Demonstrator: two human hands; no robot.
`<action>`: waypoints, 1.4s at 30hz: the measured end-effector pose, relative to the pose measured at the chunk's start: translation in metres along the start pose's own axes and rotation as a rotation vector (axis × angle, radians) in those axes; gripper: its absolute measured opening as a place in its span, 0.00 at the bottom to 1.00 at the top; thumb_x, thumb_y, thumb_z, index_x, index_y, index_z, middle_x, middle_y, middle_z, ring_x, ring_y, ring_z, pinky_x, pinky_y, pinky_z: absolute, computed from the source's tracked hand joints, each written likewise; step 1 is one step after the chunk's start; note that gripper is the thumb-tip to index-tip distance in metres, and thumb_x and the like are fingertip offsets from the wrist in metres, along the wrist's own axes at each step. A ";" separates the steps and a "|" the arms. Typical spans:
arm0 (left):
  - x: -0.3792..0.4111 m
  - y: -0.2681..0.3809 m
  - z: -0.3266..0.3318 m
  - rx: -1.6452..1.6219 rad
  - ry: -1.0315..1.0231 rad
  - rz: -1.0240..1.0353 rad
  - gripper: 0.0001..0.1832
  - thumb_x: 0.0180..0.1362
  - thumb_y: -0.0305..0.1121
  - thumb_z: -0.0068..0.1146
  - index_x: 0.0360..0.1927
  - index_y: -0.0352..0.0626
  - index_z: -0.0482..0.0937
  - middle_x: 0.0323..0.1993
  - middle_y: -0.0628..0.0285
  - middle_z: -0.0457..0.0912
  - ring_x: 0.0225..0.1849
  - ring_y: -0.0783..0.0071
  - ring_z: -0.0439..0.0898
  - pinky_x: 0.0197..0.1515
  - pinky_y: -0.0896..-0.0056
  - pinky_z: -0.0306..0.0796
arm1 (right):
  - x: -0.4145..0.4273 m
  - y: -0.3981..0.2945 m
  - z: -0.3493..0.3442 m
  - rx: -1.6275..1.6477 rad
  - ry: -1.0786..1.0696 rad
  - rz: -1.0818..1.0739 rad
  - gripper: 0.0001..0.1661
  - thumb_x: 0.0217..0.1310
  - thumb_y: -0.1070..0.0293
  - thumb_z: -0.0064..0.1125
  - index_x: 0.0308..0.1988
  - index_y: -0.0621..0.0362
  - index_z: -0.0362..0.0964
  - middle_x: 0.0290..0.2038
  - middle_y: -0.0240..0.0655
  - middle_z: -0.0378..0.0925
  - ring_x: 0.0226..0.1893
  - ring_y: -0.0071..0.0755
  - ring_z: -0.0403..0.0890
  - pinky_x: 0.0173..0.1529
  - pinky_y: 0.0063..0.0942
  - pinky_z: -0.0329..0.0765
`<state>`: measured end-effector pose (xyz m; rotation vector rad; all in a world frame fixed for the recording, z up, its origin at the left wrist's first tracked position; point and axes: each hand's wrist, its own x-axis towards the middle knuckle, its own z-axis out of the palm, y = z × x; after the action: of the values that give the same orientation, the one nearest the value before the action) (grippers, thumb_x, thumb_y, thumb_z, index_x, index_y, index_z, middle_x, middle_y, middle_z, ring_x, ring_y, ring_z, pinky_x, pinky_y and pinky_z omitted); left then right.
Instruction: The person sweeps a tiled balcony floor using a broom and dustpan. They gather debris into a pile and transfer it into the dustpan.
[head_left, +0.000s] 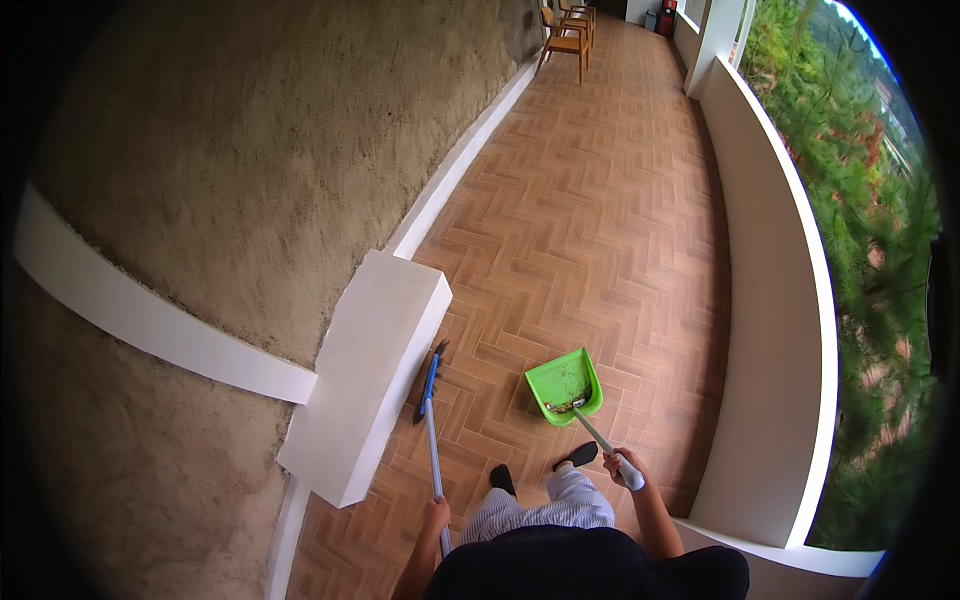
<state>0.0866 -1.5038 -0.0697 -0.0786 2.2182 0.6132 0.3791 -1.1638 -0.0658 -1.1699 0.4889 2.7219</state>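
My left hand (436, 515) grips the pale handle of a broom (433, 442) with a blue head and dark bristles. The broom head lies on the tiled floor beside the base of a white block. My right hand (621, 465) is closed round the grey-white handle of a green dustpan (568, 375). The dustpan is in front of my feet, its open edge pointing away from me. Dark debris and small pale bits lie in it near the handle end. Whether the pan touches the floor I cannot tell.
A white block (360, 360) juts from the rough brown wall (285, 150) on the left. Along the right runs a white parapet (765, 300), with trees beyond. Wooden armchairs (568, 43) stand by the wall at the far end of the herringbone-patterned floor (585, 202).
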 end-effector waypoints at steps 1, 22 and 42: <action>0.025 -0.013 0.002 0.106 -0.027 -0.058 0.21 0.54 0.44 0.35 0.30 0.33 0.71 0.14 0.52 0.74 0.15 0.62 0.75 0.18 0.67 0.69 | 0.008 0.010 0.008 -0.019 0.003 0.017 0.13 0.52 0.67 0.39 0.30 0.69 0.61 0.14 0.28 0.60 0.12 0.17 0.64 0.15 0.09 0.66; -0.057 -0.004 -0.035 -0.081 -0.465 -0.096 0.19 0.55 0.46 0.36 0.35 0.37 0.62 0.09 0.65 0.62 0.08 0.79 0.62 0.10 0.77 0.59 | 0.113 0.029 0.045 -0.108 0.174 0.276 0.11 0.51 0.69 0.40 0.30 0.68 0.56 0.17 0.28 0.61 0.15 0.18 0.66 0.19 0.12 0.70; -0.018 0.162 -0.007 -0.564 -0.430 -0.136 0.20 0.52 0.48 0.45 0.38 0.41 0.65 0.08 0.74 0.54 0.08 0.87 0.53 0.11 0.84 0.51 | 0.010 -0.044 0.028 -0.151 0.201 0.068 0.13 0.50 0.67 0.39 0.33 0.67 0.57 0.16 0.29 0.60 0.14 0.19 0.64 0.16 0.13 0.66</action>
<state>0.0530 -1.3673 0.0122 -0.3488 1.5661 1.0548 0.3647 -1.1130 -0.0655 -1.5018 0.3566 2.7538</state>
